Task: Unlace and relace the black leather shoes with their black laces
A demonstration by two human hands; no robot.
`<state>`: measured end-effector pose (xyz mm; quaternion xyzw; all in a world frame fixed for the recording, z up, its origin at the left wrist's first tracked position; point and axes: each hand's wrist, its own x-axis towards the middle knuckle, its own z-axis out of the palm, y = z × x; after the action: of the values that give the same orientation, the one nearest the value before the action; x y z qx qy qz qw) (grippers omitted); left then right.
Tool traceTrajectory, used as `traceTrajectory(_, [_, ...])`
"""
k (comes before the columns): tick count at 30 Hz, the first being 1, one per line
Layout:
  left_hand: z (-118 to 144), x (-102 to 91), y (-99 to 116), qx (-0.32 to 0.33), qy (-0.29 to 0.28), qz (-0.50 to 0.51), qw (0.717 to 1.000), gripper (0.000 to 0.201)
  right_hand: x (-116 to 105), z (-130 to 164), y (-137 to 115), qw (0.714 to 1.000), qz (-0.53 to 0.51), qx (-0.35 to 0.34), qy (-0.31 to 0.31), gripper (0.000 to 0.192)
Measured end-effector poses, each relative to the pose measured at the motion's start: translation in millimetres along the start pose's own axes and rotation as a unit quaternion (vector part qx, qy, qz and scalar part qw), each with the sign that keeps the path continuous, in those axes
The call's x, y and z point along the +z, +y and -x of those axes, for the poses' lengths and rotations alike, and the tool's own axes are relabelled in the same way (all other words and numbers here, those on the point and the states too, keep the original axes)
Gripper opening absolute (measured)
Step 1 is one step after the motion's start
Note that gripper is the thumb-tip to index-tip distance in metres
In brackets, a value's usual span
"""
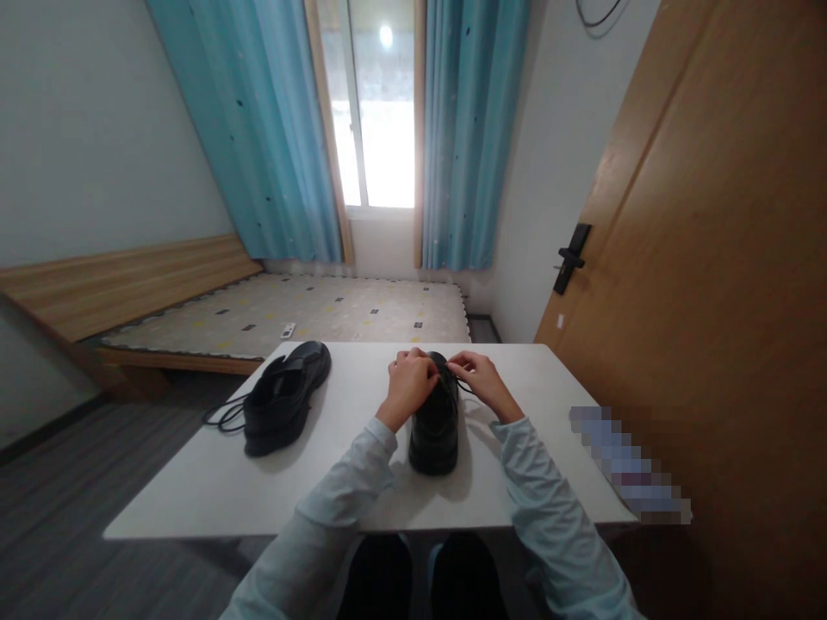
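Note:
A black shoe stands on the white table in front of me, its heel toward me and its toe pointing away. My left hand reaches over its left side, thumb and fingers pinched at the lacing. On the other side, my right hand is closed in a pinch on a black shoelace that hangs by the shoe's right edge. The fingers partly cover the eyelets and tongue. A second black shoe rests at the table's left, apart from both hands, with its loose laces trailing leftward over the edge.
The white table spans the space before my legs. A bed with a patterned mattress lies behind it, holding a small white object. At right are a wooden door and a blurred-out item by the table's edge.

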<state>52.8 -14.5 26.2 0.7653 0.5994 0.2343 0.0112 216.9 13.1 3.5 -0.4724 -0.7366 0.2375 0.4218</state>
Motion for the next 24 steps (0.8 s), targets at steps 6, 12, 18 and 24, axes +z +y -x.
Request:
traceTrajectory(6, [-4.5, -11.2, -9.7, -0.012, 0.039, 0.077, 0.996, 0.013, 1.2, 2.8, -0.9, 0.997, 0.016, -0.052, -0.046, 0.044])
traceTrajectory(12, [-15.9, -18.5, -37.0, -0.032, 0.083, 0.271, 0.958, 0.01, 1.9, 3.6, 3.1, 0.997, 0.04, -0.049, -0.051, 0.06])
traceTrajectory(18, [-18.9, -17.9, -65.0, -0.06, 0.094, 0.461, 0.88, 0.014, 1.4, 3.6, 8.1, 0.995, 0.018, -0.051, -0.078, 0.063])
traceTrajectory(24, [-10.5, -12.7, -86.6, -0.098, 0.09, 0.606, 0.784, 0.025, 0.2, 4.3, 3.9, 0.995, -0.016, -0.014, -0.099, 0.07])
